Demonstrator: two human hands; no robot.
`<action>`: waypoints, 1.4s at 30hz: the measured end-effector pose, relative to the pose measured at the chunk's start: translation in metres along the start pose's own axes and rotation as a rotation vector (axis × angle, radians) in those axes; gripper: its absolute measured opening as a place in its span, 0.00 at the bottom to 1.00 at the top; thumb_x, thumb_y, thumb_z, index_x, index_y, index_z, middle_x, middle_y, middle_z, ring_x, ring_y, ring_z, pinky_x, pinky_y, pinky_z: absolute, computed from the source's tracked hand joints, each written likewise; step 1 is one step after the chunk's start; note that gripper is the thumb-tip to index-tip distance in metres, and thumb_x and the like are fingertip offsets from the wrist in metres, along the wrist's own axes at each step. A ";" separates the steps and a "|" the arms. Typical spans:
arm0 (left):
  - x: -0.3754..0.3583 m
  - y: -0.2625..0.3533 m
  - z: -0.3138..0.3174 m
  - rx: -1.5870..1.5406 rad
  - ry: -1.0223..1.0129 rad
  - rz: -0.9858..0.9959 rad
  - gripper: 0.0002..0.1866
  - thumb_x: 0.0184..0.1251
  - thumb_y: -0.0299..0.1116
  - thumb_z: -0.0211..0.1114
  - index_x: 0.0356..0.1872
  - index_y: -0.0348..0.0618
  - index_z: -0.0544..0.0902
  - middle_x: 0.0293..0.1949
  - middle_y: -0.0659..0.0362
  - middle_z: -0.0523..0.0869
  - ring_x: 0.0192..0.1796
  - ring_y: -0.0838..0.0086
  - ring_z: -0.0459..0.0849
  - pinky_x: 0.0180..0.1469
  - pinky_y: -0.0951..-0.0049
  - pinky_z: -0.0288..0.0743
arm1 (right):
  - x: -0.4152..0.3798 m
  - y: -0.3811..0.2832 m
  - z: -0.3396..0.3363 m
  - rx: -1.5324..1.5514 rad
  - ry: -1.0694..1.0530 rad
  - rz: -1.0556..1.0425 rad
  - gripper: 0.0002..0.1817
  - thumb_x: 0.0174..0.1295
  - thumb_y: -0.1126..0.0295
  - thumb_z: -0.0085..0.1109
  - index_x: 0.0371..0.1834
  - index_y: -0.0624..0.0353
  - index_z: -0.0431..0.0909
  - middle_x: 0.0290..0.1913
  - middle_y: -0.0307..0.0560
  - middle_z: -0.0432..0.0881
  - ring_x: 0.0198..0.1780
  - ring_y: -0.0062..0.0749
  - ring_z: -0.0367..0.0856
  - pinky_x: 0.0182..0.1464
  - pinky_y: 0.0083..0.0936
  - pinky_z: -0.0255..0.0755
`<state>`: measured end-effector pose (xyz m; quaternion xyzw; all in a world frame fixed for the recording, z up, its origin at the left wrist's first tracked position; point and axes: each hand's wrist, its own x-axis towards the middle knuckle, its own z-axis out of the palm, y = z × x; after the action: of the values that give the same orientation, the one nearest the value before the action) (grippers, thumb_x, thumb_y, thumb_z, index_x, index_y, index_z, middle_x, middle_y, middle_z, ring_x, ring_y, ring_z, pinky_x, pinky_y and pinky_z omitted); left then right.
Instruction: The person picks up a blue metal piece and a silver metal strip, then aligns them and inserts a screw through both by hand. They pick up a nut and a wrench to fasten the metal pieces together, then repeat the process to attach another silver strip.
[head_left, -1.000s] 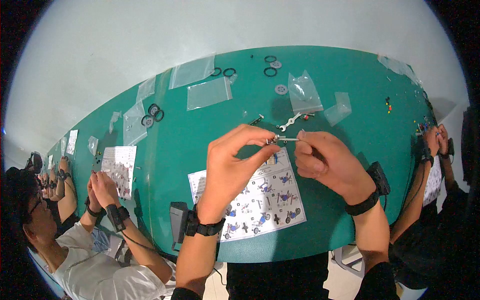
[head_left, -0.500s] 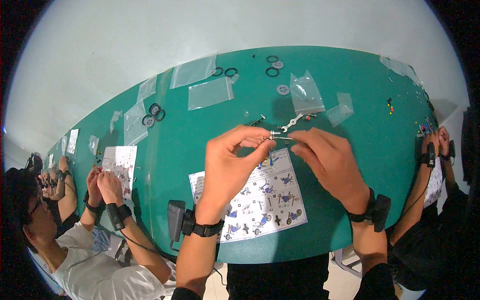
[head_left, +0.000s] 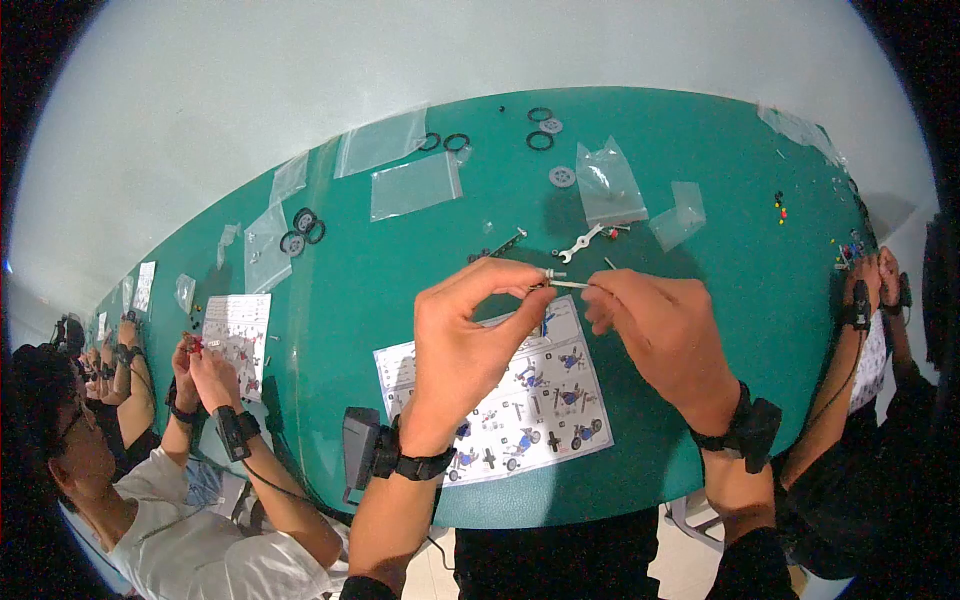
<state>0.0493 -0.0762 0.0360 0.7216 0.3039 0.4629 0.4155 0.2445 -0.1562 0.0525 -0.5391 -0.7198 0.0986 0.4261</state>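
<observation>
Tiny silver metal part point(head_left: 556, 274) pinched in left hand point(head_left: 465, 335), skinny silver rod point(head_left: 571, 285) in right hand point(head_left: 655, 318), well inside green tabletop's point(head_left: 345, 250) edges.

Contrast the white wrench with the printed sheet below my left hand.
The wrench is small and narrow; the sheet is broad. The wrench looks plain; the sheet bears coloured pictures. The left hand hides part of the sheet, but not the wrench. Both lie on the green table.
</observation>
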 end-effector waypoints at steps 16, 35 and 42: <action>0.000 0.014 0.004 0.207 -0.004 0.234 0.11 0.53 0.16 0.77 0.37 0.36 0.88 0.38 0.54 0.91 0.40 0.65 0.89 0.42 0.69 0.81 | 0.006 -0.011 -0.009 0.668 -0.161 0.655 0.17 0.81 0.65 0.49 0.42 0.70 0.80 0.26 0.52 0.87 0.24 0.32 0.89 0.21 0.21 0.75; 0.005 0.010 -0.003 0.486 -0.155 0.596 0.13 0.51 0.19 0.76 0.40 0.36 0.87 0.41 0.54 0.88 0.43 0.60 0.88 0.44 0.63 0.83 | 0.005 0.014 -0.004 1.061 -0.397 0.862 0.22 0.82 0.51 0.47 0.30 0.52 0.72 0.12 0.30 0.65 0.10 0.13 0.55 0.14 0.19 0.46; 0.009 0.007 -0.006 0.536 -0.165 0.637 0.14 0.48 0.20 0.75 0.39 0.36 0.86 0.42 0.53 0.87 0.43 0.59 0.87 0.44 0.66 0.84 | 0.011 0.009 -0.001 0.863 -0.363 0.801 0.23 0.83 0.52 0.47 0.28 0.53 0.71 0.12 0.31 0.65 0.09 0.15 0.59 0.13 0.19 0.50</action>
<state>0.0478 -0.0705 0.0474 0.8966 0.1408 0.4136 0.0722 0.2510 -0.1434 0.0536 -0.5210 -0.4176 0.6237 0.4064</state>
